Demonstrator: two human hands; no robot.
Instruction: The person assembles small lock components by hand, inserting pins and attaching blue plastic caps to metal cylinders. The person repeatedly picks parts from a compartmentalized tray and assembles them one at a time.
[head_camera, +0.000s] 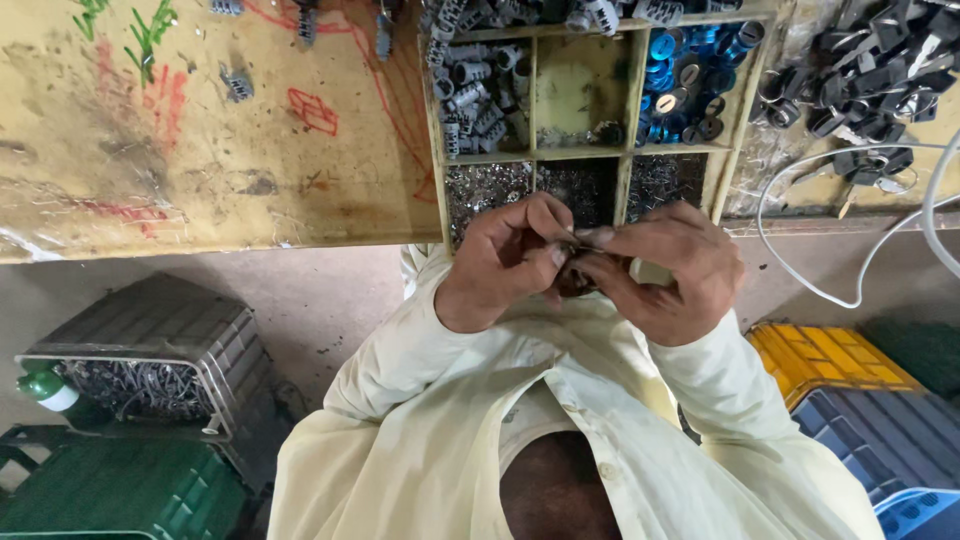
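Both hands meet just off the table (200, 215) edge: left hand (505, 262) and right hand (665, 268) each hold a pinching grip on one small dark part (577, 277), below the divided tray (628, 150).

tray (534, 100) on bench (200, 150) | hands (590, 262) just before tray | cable (850, 240) right of tray | crates (150, 370) below-left of tray

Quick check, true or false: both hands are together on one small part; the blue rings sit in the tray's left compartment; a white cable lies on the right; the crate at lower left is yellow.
1. The left hand and right hand pinch one small part: true.
2. The blue rings lie in the left compartment of the tray: false, the right one.
3. A white cable lies at right: true.
4. The lower-left crate is yellow: false, green.
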